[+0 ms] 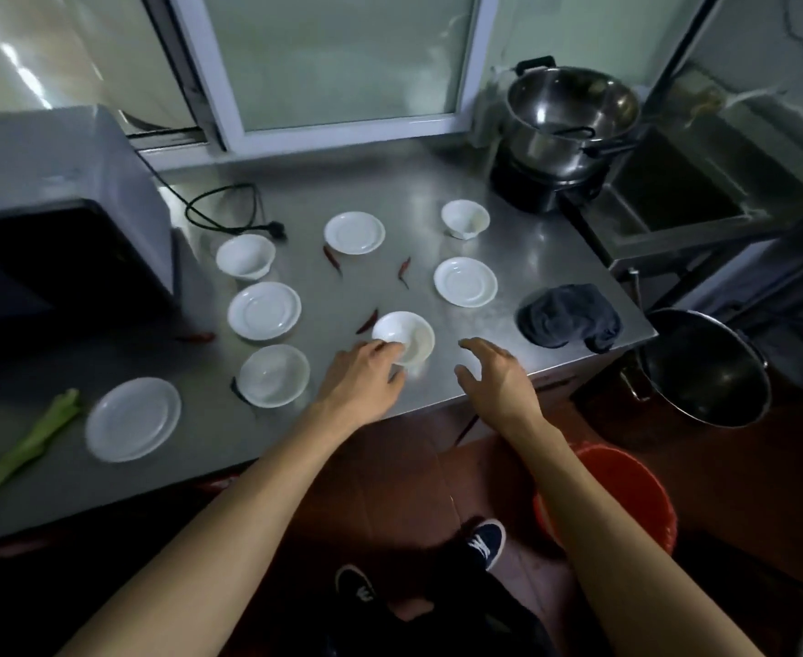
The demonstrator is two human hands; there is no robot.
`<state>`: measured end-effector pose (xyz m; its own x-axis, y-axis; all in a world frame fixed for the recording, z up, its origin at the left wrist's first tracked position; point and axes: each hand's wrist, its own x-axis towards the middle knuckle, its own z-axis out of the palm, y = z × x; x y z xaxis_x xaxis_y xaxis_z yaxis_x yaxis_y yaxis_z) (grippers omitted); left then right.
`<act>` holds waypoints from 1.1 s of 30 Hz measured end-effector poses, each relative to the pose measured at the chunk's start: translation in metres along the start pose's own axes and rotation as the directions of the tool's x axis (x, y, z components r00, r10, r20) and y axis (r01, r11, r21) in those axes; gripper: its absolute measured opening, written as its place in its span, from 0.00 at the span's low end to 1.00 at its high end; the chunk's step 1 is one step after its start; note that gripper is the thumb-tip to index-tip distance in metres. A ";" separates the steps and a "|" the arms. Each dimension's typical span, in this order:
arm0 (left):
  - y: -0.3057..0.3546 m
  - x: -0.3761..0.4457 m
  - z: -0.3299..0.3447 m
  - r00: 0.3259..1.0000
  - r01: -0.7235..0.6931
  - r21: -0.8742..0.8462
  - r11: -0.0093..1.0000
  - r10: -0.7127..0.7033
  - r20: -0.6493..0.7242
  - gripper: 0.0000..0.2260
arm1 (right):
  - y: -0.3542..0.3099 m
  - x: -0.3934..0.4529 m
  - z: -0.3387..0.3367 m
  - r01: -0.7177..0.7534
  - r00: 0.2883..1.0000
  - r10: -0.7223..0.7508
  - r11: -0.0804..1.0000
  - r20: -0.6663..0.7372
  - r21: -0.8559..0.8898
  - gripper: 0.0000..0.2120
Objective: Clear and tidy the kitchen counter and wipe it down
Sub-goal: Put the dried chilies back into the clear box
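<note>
Left hand [366, 372] has fingertips on the near rim of a small white bowl [406, 336] at the front of the steel worktop [390, 196]; thumb seems to sit under the near side, so a light pinch on the rim, not a full grasp. Right hand [494, 374] hovers just beside the bowl, fingers spread and loosely curved, holding nothing.

Bowl looks like glazed ceramic: rigid, light, smooth, likely slippery, and it chips if knocked on steel. Best hold is probably rim pinch with thumb inside or a cupped palm under the base. Shallow flared wall means little to grab from the side.

Other white dishes lie scattered well apart: saucer [465, 282], saucer [354, 232], plate [264, 309], bowl [245, 256], bowl [465, 219], bowl [274, 374], plate [133, 418]. All should stack, but plates lie flat, so an edge needs lifting first.

Dried chillies [366, 321] lie loose between the dishes. Dark cloth [570, 316], soft and crumpled, sits near the right edge, untouched.
</note>
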<state>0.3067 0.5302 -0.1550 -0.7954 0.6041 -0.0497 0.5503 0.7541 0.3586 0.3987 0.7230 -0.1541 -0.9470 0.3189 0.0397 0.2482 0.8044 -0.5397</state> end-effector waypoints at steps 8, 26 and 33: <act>-0.060 -0.024 -0.010 0.987 0.155 -0.056 0.986 -0.156 -0.021 0.19 | -0.046 0.020 0.039 0.078 0.994 -0.079 0.997 0.071 0.011 0.19; -0.113 0.134 -0.004 0.921 0.344 -0.165 0.924 -0.366 -0.134 0.13 | -0.014 0.189 0.094 0.002 0.978 0.003 1.000 0.207 -0.024 0.18; -0.132 0.188 0.006 0.889 0.440 -0.155 0.885 -0.453 -0.067 0.14 | 0.005 0.242 0.108 -0.023 0.963 0.038 0.998 0.268 -0.062 0.19</act>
<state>0.0855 0.5455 -0.2171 -0.9735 0.1777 -0.1441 0.0979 0.8929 0.4395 0.1491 0.7502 -0.2381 -0.9567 0.2036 -0.2079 0.2818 0.8266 -0.4872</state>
